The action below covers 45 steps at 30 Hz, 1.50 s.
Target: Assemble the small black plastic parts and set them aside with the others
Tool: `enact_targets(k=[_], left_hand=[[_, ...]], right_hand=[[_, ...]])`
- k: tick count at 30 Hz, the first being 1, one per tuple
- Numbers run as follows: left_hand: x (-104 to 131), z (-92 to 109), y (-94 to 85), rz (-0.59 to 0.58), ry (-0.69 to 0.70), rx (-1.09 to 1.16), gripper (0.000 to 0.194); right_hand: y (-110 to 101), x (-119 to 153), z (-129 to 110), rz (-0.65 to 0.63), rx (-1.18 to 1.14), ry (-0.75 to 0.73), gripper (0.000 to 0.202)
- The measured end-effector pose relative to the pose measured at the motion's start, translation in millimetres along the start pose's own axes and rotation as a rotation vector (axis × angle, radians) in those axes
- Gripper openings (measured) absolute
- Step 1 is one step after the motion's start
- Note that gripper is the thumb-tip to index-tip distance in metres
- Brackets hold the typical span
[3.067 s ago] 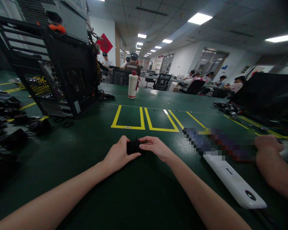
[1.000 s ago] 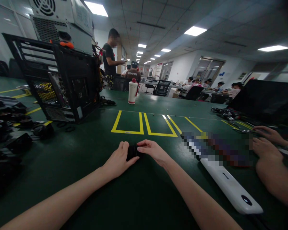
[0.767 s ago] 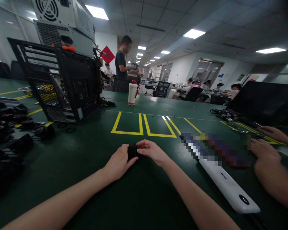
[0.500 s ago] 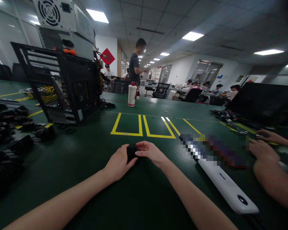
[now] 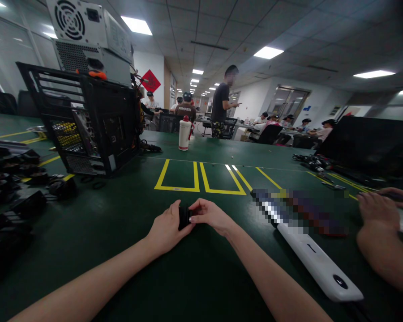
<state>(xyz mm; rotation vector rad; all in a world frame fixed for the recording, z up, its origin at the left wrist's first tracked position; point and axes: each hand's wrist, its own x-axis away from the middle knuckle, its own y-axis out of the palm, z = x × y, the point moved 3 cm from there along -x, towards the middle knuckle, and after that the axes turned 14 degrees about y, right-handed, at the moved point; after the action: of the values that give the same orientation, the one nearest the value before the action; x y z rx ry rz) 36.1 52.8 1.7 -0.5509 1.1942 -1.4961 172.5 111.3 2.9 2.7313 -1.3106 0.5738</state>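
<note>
Between my hands, low over the green table (image 5: 127, 273), is a small black part (image 5: 184, 216), dark and partly covered by fingers, so its kind cannot be made out. My left hand (image 5: 166, 227) grips it from the left, thumb below and fingers behind. From the other side my right hand (image 5: 206, 215) pinches its right edge between thumb and fingertips. Just beyond the hands, yellow tape outlines (image 5: 177, 188) mark the tabletop.
A black computer case (image 5: 110, 129) carrying power supplies (image 5: 90, 40) stands at left, near piled black parts (image 5: 30, 201). A white bottle (image 5: 184, 136) stands farther back. At right lie a white handheld device (image 5: 319, 259) and another person's hands (image 5: 379, 210).
My hands stay nearly in place on the black part, their grip shifting slightly. A standing person in the background has moved right; the other person's hands at right have shifted right.
</note>
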Motion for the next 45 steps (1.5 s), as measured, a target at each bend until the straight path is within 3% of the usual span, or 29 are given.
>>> enact_targets(k=[4, 9, 16, 20, 28, 34, 38, 45], left_hand=[[-0.5, -2.0, 0.9, 0.011, -0.011, 0.01, 0.067], [-0.8, -2.1, 2.1, 0.019, -0.016, -0.011, 0.065], [1.0, 0.0, 0.7, -0.007, -0.019, -0.03, 0.068], [2.3, -0.7, 0.6, -0.01, -0.021, -0.019, 0.074], [4.6, -1.6, 1.5, -0.011, -0.004, -0.026, 0.066], [4.2, -1.6, 1.8, 0.007, 0.013, -0.045, 0.065], [2.8, -2.0, 3.3, 0.0, 0.009, -0.063, 0.062], [2.6, -3.3, 4.0, -0.007, 0.014, -0.095, 0.062]], right_hand=[[-0.6, -1.2, -0.1, 0.048, 0.009, 0.006, 0.028], [-0.9, -3.1, 0.1, 0.102, 0.013, 0.028, 0.036], [2.2, -1.3, -0.1, 0.018, -0.026, 0.114, 0.036], [0.8, -2.1, 1.4, 0.044, -0.045, 0.105, 0.037], [-2.3, -2.4, 1.8, 0.015, 0.006, 0.029, 0.043], [-1.0, -4.5, 3.0, 0.12, 0.168, 0.018, 0.041], [0.1, -6.5, 6.2, 0.079, 0.212, 0.046, 0.039], [-0.6, -4.5, 4.5, 0.044, 0.174, -0.029, 0.04]])
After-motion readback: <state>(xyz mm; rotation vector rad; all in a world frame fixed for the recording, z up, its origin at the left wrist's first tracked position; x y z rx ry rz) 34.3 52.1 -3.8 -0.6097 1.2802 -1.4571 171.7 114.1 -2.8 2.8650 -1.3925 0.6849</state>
